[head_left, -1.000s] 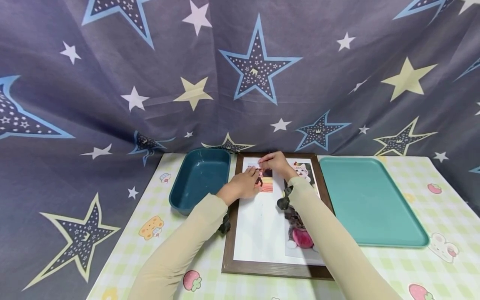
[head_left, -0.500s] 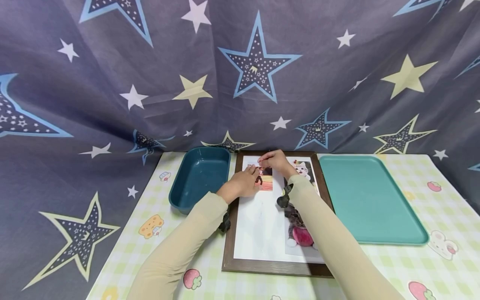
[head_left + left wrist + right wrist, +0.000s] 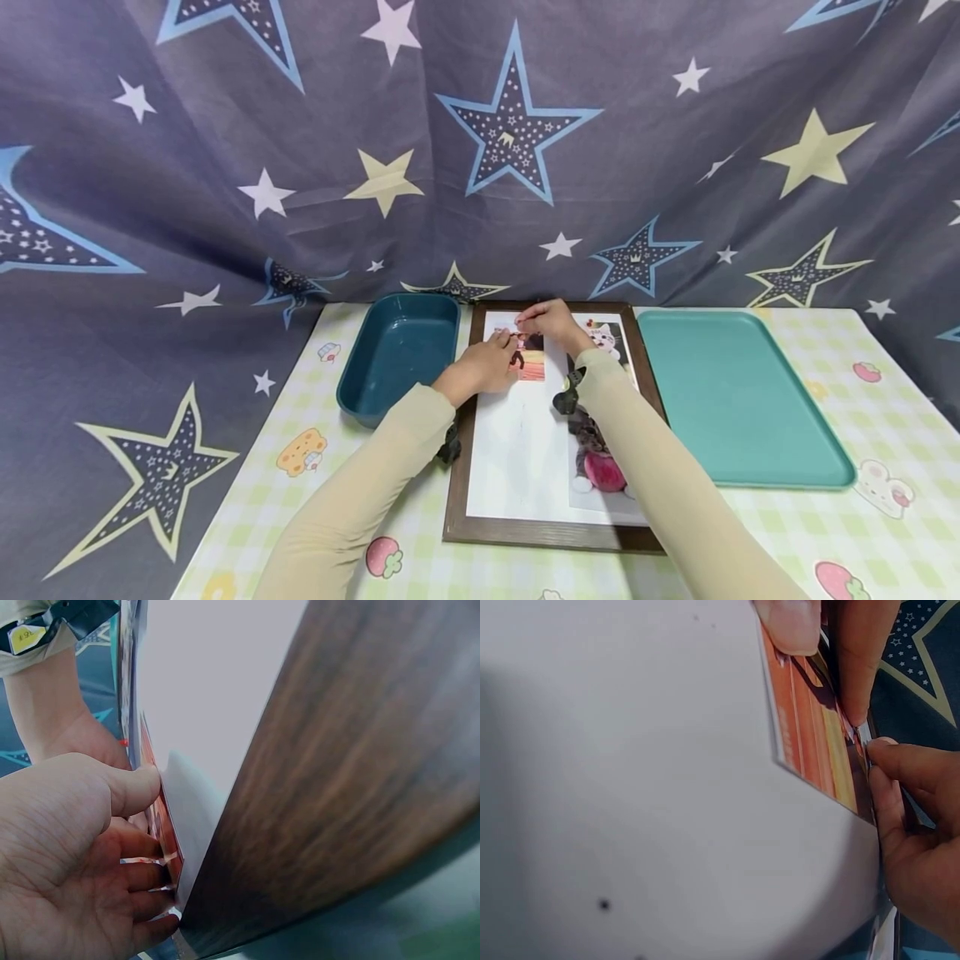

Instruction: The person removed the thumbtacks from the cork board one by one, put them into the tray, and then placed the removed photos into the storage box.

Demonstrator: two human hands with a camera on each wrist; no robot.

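A small orange photo [image 3: 532,369] lies on the upper left of a white board in a brown wooden frame [image 3: 555,535]. My left hand [image 3: 487,367] rests on the photo's left side, its thumb and extended fingers pressing it to the board. At the photo's upper edge my right hand [image 3: 552,325] pinches a pushpin between thumb and forefinger; the fingertips hide most of it. In the right wrist view the photo [image 3: 810,735] lies flat beside the pinching right hand [image 3: 922,832]. The left wrist view shows the left hand [image 3: 82,847] along the photo's edge.
To the right on the board are a white cat picture [image 3: 604,340] and a grey cat picture [image 3: 603,471], partly hidden by the right sleeve. A dark teal bin [image 3: 360,398] stands left of the frame, a green tray [image 3: 750,400] right. A star-patterned curtain [image 3: 480,250] hangs behind.
Both hands keep almost the same place on the photo. The head view has shifted very slightly.
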